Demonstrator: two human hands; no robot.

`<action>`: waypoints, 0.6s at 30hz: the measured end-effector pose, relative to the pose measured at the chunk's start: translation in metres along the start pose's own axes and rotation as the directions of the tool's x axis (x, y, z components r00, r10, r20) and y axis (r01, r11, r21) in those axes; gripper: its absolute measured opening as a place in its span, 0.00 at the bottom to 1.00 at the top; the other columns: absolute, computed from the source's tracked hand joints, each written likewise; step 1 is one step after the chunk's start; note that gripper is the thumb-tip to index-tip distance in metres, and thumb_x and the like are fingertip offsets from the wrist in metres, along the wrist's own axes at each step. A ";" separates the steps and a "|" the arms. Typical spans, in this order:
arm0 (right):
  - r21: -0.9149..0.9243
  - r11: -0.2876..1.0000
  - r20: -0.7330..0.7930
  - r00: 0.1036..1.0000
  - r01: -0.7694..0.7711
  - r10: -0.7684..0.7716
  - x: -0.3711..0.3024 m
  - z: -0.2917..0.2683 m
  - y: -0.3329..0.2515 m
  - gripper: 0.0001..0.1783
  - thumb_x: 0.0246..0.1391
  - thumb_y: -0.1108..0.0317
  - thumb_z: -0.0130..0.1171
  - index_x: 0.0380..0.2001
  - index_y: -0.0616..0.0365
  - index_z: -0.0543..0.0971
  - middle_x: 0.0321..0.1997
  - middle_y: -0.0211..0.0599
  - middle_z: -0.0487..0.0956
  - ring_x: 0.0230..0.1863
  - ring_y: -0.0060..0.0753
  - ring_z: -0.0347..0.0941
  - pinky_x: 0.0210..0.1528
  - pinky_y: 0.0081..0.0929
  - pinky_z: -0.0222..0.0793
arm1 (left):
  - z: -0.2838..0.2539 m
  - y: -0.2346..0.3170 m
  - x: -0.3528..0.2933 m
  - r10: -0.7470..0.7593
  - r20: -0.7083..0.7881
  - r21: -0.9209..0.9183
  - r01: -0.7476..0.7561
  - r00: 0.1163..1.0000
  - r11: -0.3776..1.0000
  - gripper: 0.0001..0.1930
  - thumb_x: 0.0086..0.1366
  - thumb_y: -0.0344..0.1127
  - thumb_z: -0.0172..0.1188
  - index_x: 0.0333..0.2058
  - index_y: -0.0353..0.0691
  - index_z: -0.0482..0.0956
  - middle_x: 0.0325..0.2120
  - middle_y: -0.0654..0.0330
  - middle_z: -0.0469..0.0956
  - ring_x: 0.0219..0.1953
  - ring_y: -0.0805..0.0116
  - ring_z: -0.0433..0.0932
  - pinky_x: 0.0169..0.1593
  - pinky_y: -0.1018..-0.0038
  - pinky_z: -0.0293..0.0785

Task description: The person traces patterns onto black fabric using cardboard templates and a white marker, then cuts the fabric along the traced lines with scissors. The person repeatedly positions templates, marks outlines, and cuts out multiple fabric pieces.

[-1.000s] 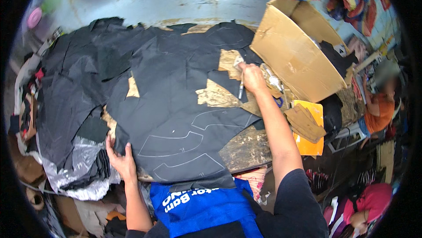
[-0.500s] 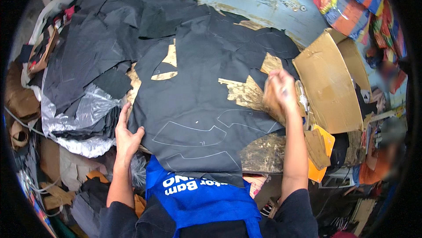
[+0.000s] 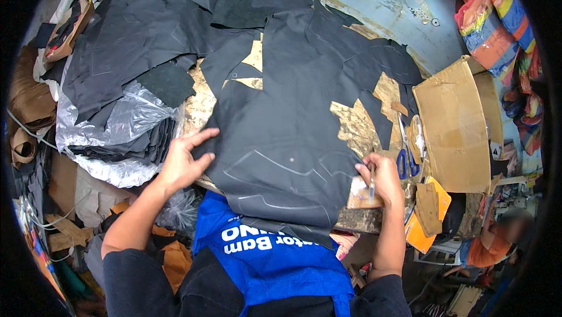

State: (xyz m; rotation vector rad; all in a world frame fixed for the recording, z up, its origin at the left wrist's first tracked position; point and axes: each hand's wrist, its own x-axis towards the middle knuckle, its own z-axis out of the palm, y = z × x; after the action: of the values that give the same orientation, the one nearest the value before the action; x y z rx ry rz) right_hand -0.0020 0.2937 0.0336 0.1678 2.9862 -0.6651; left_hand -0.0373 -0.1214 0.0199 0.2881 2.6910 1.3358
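A large sheet of black leather (image 3: 275, 124) drapes over the table's near edge onto my blue apron (image 3: 281, 258), with pattern outlines drawn in pale lines on its near part. My left hand (image 3: 190, 156) is open at the sheet's left edge, thumb and fingers apart, fingertips on the leather. My right hand (image 3: 383, 179) is at the near right edge, its fingers closed round a slim pen (image 3: 372, 184) pointing down. Beneath that hand shows a pale brown flat piece (image 3: 358, 194), slightly blurred; whether I hold it too, I cannot tell.
Blue-handled scissors (image 3: 403, 162) lie right of the leather, beside an upright cardboard box (image 3: 453, 129). Nearer are a cardboard pattern piece (image 3: 428, 208) and an orange pad (image 3: 442, 197). At left, black pieces are stacked in clear plastic (image 3: 93, 147). Another person (image 3: 497, 241) sits far right.
My right hand has come back from the scissors' side to the sheet's near right edge, with a pen now visible in it. My left hand has shifted onto the leather's edge. The view has shifted.
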 end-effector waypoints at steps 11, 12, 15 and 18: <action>-0.090 0.995 -0.058 0.998 -0.038 0.033 -0.053 -0.019 0.024 0.14 0.36 0.70 0.73 0.25 0.63 0.77 0.17 0.38 0.72 0.19 0.29 0.66 0.25 0.28 0.63 | 0.030 0.004 -0.021 -0.072 0.001 -0.154 0.071 0.997 0.985 0.21 0.48 0.26 0.66 0.45 0.37 0.79 0.42 0.50 0.78 0.38 0.67 0.76 0.37 0.78 0.70; 0.019 0.999 -0.104 0.993 -0.047 0.049 -0.050 -0.020 0.022 0.14 0.36 0.70 0.73 0.25 0.63 0.77 0.17 0.35 0.71 0.19 0.26 0.65 0.25 0.26 0.63 | 0.029 0.004 -0.019 -0.019 -0.040 -0.115 0.014 0.999 0.993 0.22 0.47 0.25 0.66 0.45 0.36 0.79 0.42 0.52 0.77 0.36 0.74 0.75 0.32 0.82 0.70; 0.257 0.964 -0.229 0.964 -0.070 0.131 -0.035 -0.025 0.009 0.14 0.38 0.72 0.72 0.26 0.63 0.76 0.17 0.24 0.70 0.22 0.16 0.63 0.24 0.19 0.61 | 0.029 0.003 -0.017 0.003 -0.073 -0.086 -0.009 0.997 0.996 0.25 0.48 0.24 0.66 0.48 0.37 0.76 0.45 0.54 0.76 0.37 0.77 0.74 0.31 0.82 0.70; 0.397 0.916 -0.213 0.966 -0.052 0.147 -0.011 -0.025 -0.013 0.12 0.41 0.73 0.70 0.27 0.60 0.76 0.19 0.20 0.68 0.22 0.12 0.60 0.25 0.14 0.56 | 0.033 0.000 -0.016 -0.042 -0.105 -0.186 0.021 0.994 0.982 0.28 0.48 0.20 0.64 0.51 0.35 0.73 0.45 0.57 0.76 0.38 0.77 0.73 0.39 0.82 0.72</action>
State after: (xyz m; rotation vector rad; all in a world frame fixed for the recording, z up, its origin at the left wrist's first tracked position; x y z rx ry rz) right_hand 0.0065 0.2921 0.0627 0.4529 2.9955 -1.3082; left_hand -0.0151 -0.0997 0.0009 0.1567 2.6180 1.6230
